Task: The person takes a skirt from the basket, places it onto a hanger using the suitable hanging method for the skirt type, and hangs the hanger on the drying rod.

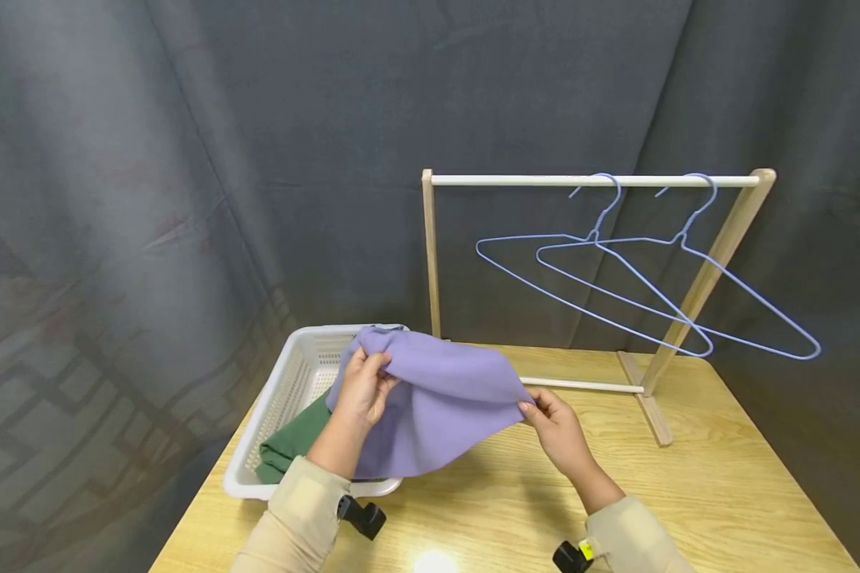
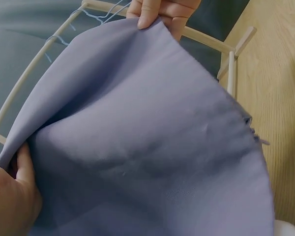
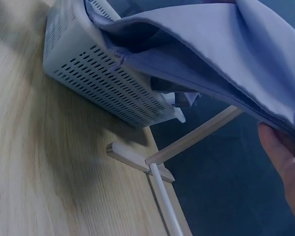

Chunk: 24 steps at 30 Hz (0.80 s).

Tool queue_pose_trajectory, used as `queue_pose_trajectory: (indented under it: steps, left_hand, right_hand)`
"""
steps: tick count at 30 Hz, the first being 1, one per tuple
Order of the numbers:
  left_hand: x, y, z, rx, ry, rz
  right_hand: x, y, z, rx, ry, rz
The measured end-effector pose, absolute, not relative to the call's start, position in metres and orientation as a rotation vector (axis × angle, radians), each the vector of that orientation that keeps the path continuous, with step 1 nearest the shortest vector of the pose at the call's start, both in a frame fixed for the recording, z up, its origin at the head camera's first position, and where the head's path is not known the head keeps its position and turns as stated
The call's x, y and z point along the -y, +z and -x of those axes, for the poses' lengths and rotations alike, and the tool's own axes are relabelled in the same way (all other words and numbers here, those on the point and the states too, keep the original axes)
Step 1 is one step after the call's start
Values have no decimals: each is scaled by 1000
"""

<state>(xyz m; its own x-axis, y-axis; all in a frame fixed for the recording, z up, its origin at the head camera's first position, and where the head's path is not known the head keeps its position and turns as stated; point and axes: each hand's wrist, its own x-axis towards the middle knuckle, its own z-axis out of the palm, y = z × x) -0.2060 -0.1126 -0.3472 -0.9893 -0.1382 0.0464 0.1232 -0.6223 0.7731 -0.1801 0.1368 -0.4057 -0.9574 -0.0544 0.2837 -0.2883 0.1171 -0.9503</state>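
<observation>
A purple cloth [image 1: 444,398] is stretched between both hands, its left part over the white basket and its right part above the table. My left hand [image 1: 365,390] pinches its upper left edge between thumb and fingers. At the right corner, my right hand [image 1: 555,426] grips the fabric, thumb on top. From the right wrist view, the purple cloth [image 3: 201,49] shows layered edges with an opening between them; its exact kind I cannot tell. Folded green fabric [image 1: 294,438] lies in the basket by my left forearm.
The white perforated basket [image 1: 258,422] stands at the table's left. Behind and to the right is a wooden rack [image 1: 709,270] with a white top bar [image 1: 502,181]. Two blue wire hangers [image 1: 595,239] hang from it, overlapping. A dark curtain [image 1: 315,159] covers the back.
</observation>
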Motion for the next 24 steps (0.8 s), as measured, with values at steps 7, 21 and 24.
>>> queue_pose_trajectory:
  steps: [7, 21, 24]
  left_hand:
    - [116, -348, 208, 1257, -2776, 43]
    - [111, -343, 209, 1254, -2806, 161]
    - [110, -341, 209, 1257, -2796, 185]
  right_hand:
    - [-139, -401, 184, 2107, 2027, -287]
    - [-158, -417, 202, 1716, 2214, -425]
    - [-171, -442, 222, 1626, 2264, -521]
